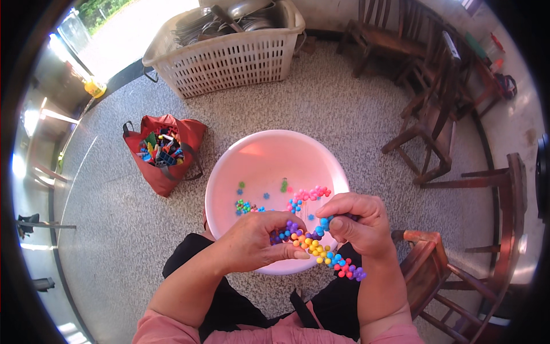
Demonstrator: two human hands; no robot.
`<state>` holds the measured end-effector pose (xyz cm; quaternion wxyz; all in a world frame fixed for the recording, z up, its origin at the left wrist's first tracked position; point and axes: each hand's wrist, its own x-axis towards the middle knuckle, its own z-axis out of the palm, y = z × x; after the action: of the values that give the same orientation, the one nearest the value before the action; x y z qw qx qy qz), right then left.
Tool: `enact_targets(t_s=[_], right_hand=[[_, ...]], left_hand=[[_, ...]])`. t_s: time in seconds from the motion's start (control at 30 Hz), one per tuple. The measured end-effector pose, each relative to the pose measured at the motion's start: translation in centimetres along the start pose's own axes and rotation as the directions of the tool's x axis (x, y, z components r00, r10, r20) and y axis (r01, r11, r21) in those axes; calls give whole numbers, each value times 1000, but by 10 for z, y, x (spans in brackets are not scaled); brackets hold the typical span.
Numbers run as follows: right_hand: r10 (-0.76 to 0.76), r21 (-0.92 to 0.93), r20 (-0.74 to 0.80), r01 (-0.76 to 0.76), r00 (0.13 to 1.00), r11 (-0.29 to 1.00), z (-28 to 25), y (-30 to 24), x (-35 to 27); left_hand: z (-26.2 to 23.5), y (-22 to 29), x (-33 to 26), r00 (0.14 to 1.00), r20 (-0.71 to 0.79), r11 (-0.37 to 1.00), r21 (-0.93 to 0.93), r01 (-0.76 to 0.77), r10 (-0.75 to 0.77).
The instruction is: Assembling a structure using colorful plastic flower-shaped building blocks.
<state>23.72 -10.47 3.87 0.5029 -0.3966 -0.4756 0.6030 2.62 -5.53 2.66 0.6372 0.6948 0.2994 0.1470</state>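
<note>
Over a pink basin (275,150), both my hands work on a chain of knobbly plastic ball-cluster pieces (316,247), in purple, orange, yellow, blue and red. My left hand (252,239) pinches its upper part between thumb and fingers. At the chain's upper right, my right hand (365,225) pinches a blue ball-cluster piece (323,225) against or beside it; whether they are joined is unclear. The chain's other end slants down to the right. Beyond my hands, a pink ball-cluster strand (312,194) and a mixed-colour cluster (247,206) show in the basin, among several loose green and blue pieces.
A red bag (162,182) of mixed toy bricks stands left of the basin on the speckled floor. At the back is a white slatted basket (229,69) of metal cookware. Wooden chairs (429,140) line the right side, one wooden seat (424,261) close to my right arm.
</note>
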Motion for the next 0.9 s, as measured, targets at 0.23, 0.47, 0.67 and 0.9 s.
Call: enact_targets(t_s=[0.23, 0.47, 0.67, 0.9], right_hand=[[-76, -126, 105, 89, 992, 988, 3, -2, 1], [-179, -269, 158, 217, 971, 938, 6, 2, 5], [-217, -337, 175, 265, 961, 904, 8, 3, 7], [-92, -100, 60, 98, 994, 990, 11, 6, 2]], left_hand=[[-2, 3, -2, 999, -20, 988, 151, -26, 29], [-4, 4, 0, 1000, -22, 978, 206, -2, 7], [-3, -1, 2, 999, -11, 987, 155, -43, 45], [-3, -3, 2, 999, -12, 998, -46, -36, 36]])
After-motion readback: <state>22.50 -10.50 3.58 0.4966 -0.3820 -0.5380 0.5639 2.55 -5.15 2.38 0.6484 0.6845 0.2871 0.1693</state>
